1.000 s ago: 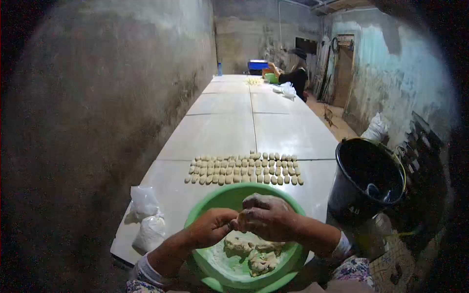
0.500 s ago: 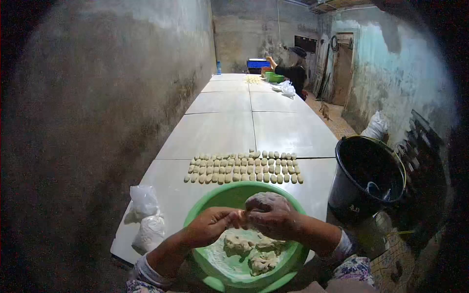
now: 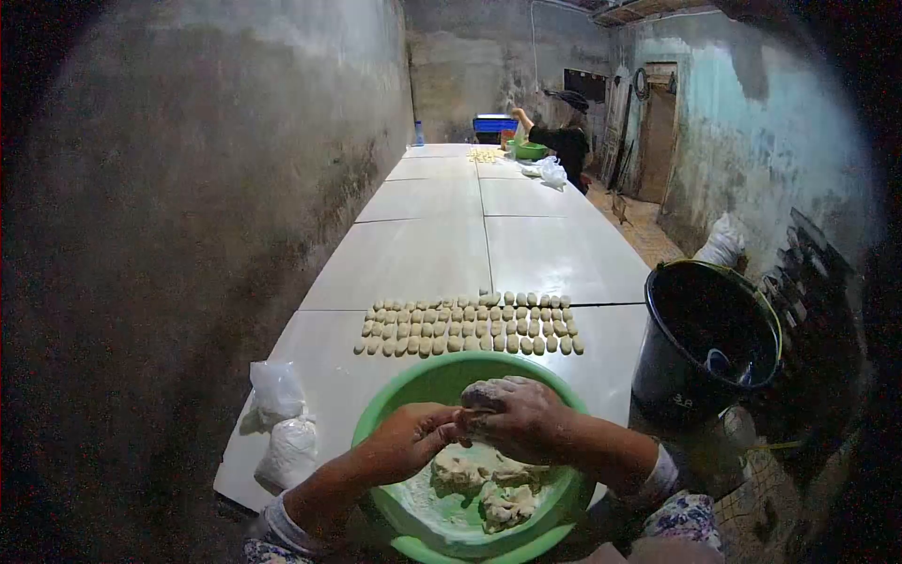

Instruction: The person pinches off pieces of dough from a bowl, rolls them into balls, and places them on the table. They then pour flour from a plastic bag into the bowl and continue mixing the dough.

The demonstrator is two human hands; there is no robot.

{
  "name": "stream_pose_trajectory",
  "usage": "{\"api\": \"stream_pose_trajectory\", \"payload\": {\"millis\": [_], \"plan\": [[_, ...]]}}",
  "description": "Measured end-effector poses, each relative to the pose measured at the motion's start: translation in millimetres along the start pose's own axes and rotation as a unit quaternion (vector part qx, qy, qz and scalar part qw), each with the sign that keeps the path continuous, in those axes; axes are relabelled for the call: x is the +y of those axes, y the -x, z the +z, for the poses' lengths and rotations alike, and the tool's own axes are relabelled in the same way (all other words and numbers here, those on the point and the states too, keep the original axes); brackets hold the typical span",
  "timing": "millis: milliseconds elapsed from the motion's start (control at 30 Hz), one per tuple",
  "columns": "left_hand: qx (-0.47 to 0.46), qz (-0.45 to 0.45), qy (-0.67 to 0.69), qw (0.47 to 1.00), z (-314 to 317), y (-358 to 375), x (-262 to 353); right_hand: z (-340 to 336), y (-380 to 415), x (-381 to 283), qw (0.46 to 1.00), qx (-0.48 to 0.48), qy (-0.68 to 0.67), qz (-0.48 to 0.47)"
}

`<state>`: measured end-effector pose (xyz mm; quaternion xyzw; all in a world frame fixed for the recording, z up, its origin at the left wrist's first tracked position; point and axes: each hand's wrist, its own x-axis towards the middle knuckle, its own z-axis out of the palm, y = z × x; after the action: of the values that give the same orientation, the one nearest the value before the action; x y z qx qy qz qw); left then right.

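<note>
Over the green basin (image 3: 371, 414) my two hands meet, fingers touching. My left hand (image 3: 418, 437) is closed in a pinch, thumb and fingertips against the right hand's fingers. My right hand (image 3: 526, 414), dusted with flour, is curled palm down. Between them is a bit of dough, mostly hidden by the fingers. Below, in the basin, rest torn lumps of soft dough (image 3: 507, 505) on a floury bottom. Just beyond the rim, several small oval dough pieces (image 3: 468, 329) lie in neat rows on the white table (image 3: 423, 258).
Two plastic bags of white powder (image 3: 287, 451) stand at the table's left edge. A large black bucket (image 3: 662, 348) is at the right. At the far end a person (image 3: 567, 146) works by another green basin (image 3: 532, 150). A small animal (image 3: 619, 209) is on the floor.
My left hand has turned slightly and its fingertips have drawn in against my right hand, which has shifted a little left. The far person's raised arm moved slightly.
</note>
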<state>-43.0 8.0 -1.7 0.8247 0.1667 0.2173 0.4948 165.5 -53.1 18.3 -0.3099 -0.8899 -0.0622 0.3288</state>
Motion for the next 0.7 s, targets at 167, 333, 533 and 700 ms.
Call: {"api": "stream_pose_trajectory", "payload": {"millis": [167, 333, 533, 700], "plan": [[0.008, 0.004, 0.036, 0.999, 2.6, -0.6, -5.8, 1.2, -2.6, 0.5, 1.0, -0.003, 0.006, 0.001], [0.0, 0.01, 0.028, 1.0, 2.3, -0.8, 0.0, -1.6, -2.8, -1.8, 0.997, -0.065, -0.023, 0.032], [-0.003, 0.015, -0.041, 0.999, 0.6, -1.5, 0.7, -1.2, -4.4, -2.7, 0.995, -0.09, -0.02, 0.044], [-0.011, 0.012, -0.057, 0.998, 0.1, -1.8, -2.6, 0.0, -5.5, -1.8, 0.995, -0.089, -0.018, 0.042]]}}
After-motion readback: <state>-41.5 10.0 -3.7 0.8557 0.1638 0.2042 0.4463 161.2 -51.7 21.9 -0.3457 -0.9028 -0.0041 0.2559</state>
